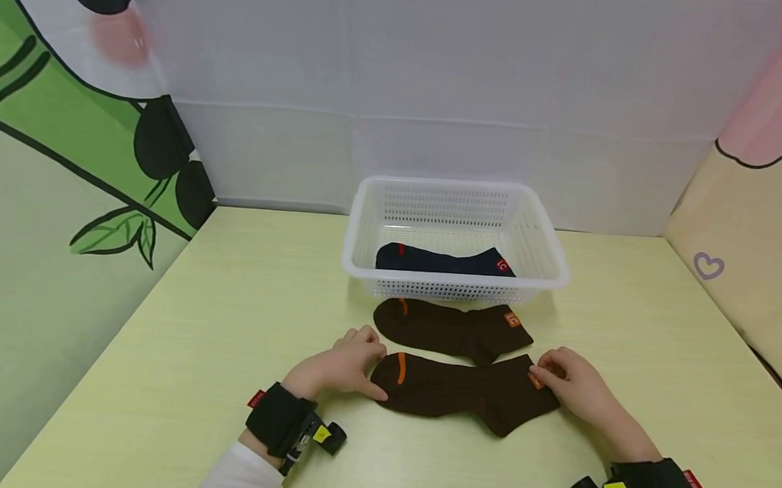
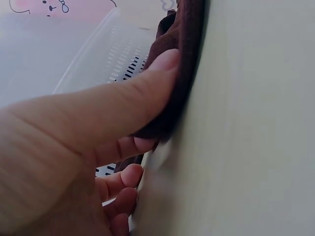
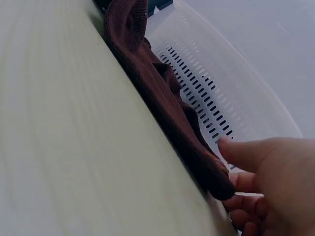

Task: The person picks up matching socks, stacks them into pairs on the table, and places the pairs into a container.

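Two brown ankle socks lie flat, one in front of the other. At the toe of the near brown sock [image 1: 450, 387], with its orange toe stripe, my left hand [image 1: 345, 363] pinches the fabric; its thumb [image 2: 165, 61] lies on top and a fingertip is beneath. My right hand [image 1: 576, 383] is at the cuff end of the same sock, thumb and index fingertips at the orange label. In the right wrist view, the fingers [image 3: 243, 182] curl by the cuff edge. The far brown sock [image 1: 446, 328] lies just behind, its orange label toward the right.
A white perforated plastic basket [image 1: 455, 286] stands behind the socks. Inside it lies a dark navy sock [image 1: 443, 261] with red marks. The pale wood-grain table [image 1: 191, 381] meets a white-covered wall [image 1: 440, 70] behind the basket and painted walls at both sides.
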Demonstrator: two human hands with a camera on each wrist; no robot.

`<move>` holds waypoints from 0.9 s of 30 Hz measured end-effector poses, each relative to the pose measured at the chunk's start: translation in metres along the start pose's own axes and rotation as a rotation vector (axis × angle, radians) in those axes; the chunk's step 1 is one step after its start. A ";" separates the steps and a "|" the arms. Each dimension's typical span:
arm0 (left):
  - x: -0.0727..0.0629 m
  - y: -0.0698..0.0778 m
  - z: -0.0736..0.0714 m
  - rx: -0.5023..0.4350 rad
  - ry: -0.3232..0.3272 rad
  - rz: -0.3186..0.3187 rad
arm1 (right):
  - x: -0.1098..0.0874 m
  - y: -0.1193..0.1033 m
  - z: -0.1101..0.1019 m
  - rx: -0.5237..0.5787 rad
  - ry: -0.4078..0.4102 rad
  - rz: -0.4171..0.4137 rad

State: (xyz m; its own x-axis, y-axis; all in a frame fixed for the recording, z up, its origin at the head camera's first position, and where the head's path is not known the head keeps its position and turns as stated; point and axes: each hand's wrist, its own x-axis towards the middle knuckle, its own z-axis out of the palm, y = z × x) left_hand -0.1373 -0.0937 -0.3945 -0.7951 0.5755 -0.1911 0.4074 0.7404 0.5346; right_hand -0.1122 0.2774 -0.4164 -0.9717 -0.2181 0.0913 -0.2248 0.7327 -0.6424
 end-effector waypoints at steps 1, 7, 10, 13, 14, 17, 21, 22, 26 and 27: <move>0.000 -0.001 0.000 0.000 0.001 0.003 | 0.000 0.000 0.000 -0.004 -0.004 0.015; -0.001 -0.006 0.000 -0.017 0.011 0.024 | -0.001 -0.002 0.000 -0.070 -0.021 0.015; -0.001 -0.006 -0.001 -0.031 0.010 0.046 | -0.001 -0.002 0.001 -0.083 -0.039 -0.020; -0.001 -0.009 -0.002 -0.040 0.005 0.080 | -0.001 0.001 0.002 -0.064 -0.046 -0.046; -0.001 -0.011 -0.001 -0.044 0.003 0.091 | -0.001 0.002 0.002 -0.054 -0.043 -0.057; -0.001 -0.017 0.000 -0.071 0.005 0.129 | -0.002 0.008 0.003 -0.027 -0.037 -0.082; -0.001 -0.024 0.000 -0.131 0.002 0.153 | -0.002 0.015 0.003 0.056 -0.044 -0.159; -0.002 -0.026 0.000 -0.145 0.000 0.158 | -0.003 0.017 0.003 0.088 -0.050 -0.186; -0.001 -0.029 -0.002 -0.226 -0.029 0.162 | -0.003 0.023 0.004 0.282 -0.105 -0.248; -0.001 -0.029 -0.002 -0.249 -0.036 0.162 | -0.004 0.024 0.004 0.344 -0.123 -0.242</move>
State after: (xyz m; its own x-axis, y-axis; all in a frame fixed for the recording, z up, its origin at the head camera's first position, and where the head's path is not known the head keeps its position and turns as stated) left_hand -0.1496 -0.1164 -0.4086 -0.7102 0.6948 -0.1135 0.4018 0.5324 0.7451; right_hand -0.1139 0.2935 -0.4351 -0.8733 -0.4475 0.1923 -0.3870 0.3978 -0.8319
